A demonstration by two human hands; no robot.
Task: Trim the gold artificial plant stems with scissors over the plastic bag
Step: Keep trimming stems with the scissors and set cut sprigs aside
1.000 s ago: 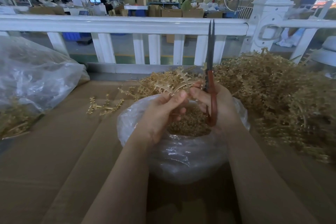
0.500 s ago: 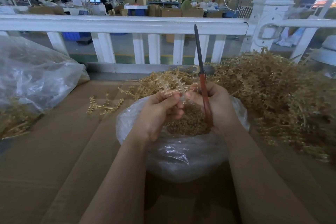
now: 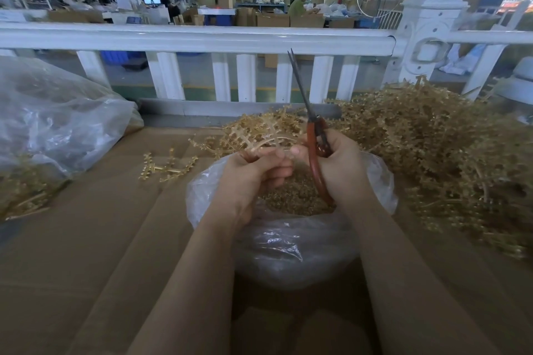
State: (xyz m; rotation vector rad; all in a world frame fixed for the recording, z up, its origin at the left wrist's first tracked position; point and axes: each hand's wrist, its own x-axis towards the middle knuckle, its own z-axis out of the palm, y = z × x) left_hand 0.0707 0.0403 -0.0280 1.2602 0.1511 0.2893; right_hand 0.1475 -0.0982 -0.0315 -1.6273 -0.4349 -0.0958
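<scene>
My left hand [image 3: 253, 176] grips the base of a gold artificial plant sprig [image 3: 259, 132] that fans up and away from me. My right hand [image 3: 340, 161] holds red-handled scissors [image 3: 313, 150], their dark blades pointing up and slightly left with the tips a little apart. Its fingertips also touch the sprig's stem beside my left hand. Both hands hover over a clear plastic bag [image 3: 288, 245] with its mouth rolled open, and gold trimmings [image 3: 294, 199] lie inside it.
A big heap of gold stems [image 3: 438, 153] lies on the right of the cardboard-covered table [image 3: 86, 253]. A loose sprig [image 3: 167, 167] lies left of the bag. A second clear bag [image 3: 52, 130] with gold stems sits far left. A white railing [image 3: 202, 37] runs behind.
The scissors have tilted from upright to leaning left, and their tips have parted slightly. Both hands have risen a little and the sprig has spread out more above my left hand.
</scene>
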